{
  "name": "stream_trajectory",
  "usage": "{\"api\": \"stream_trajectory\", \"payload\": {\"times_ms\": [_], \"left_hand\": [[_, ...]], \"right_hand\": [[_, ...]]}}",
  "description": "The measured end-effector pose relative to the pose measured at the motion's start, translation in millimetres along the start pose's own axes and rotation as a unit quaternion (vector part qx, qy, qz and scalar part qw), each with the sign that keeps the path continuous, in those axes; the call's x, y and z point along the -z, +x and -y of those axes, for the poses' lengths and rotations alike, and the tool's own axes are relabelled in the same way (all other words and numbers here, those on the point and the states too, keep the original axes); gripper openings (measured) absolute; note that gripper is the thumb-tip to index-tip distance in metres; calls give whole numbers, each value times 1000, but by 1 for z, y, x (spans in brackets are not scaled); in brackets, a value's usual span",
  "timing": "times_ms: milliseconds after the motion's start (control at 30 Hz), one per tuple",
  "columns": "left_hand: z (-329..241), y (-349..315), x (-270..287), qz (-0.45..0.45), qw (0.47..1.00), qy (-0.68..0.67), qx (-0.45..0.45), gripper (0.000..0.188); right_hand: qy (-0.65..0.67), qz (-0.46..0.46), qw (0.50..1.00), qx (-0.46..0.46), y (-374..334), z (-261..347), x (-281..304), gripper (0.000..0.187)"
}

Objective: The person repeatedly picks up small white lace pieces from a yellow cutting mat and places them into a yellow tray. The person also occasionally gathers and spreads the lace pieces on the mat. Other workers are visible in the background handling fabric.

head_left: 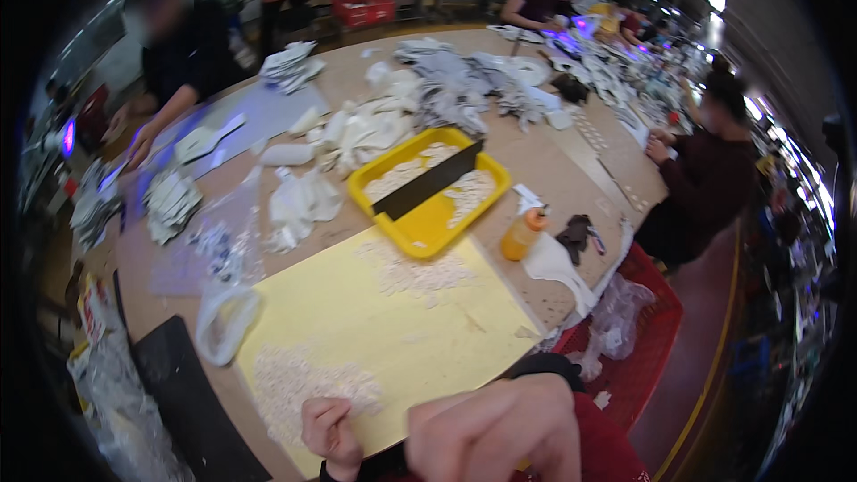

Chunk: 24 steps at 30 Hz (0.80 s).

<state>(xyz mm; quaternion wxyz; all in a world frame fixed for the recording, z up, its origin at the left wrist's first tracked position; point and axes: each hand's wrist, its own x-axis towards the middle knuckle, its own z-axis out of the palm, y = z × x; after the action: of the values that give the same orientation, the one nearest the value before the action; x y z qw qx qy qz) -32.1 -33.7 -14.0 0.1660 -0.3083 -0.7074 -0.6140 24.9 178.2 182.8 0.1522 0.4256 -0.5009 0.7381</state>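
Observation:
My left hand [332, 436] is low in view with its fingers pinched together, right beside a pile of small pale pieces [299, 386]. Whatever it may hold is too small to make out. My right hand [502, 428] is raised close to the camera, somewhat blurred, with its fingers curled in and their tips hidden. Under both hands lies a pale yellow sheet [420, 321], with a second scatter of pale pieces [415, 270] at its far edge. Beyond stands a yellow tray [428, 239], holding more pieces and crossed by a dark strip [428, 180].
An orange bottle [522, 234] stands right of the sheet, near a white cloth piece [558, 270]. A red crate [656, 321] sits beside the table at right. Piles of white gloves [366, 125] and grey ones [451, 80] lie farther back. Co-workers sit around the table.

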Motion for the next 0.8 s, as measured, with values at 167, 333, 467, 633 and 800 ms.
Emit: {"api": "stream_trajectory", "payload": {"times_ms": [167, 333, 467, 633, 800], "left_hand": [[22, -18, 5, -49, 999, 20, 13, 23], [24, -9, -3, -37, 999, 36, 0, 25], [22, 0, -6, -27, 999, 41, -6, 26], [13, 3, -3, -4, 998, 52, -21, 27], [-4, 10, -1, 18, 998, 55, -38, 28]], "right_hand": [[293, -20, 951, 94, 19, -30, -30, 43], [253, -25, 965, 70, 9, -12, -19, 43], [219, -40, 973, 55, 5, -1, -19, 43], [168, -86, 982, 3, 2, 12, -24, 45], [84, -171, 980, -48, -6, 25, -23, 47]]}}
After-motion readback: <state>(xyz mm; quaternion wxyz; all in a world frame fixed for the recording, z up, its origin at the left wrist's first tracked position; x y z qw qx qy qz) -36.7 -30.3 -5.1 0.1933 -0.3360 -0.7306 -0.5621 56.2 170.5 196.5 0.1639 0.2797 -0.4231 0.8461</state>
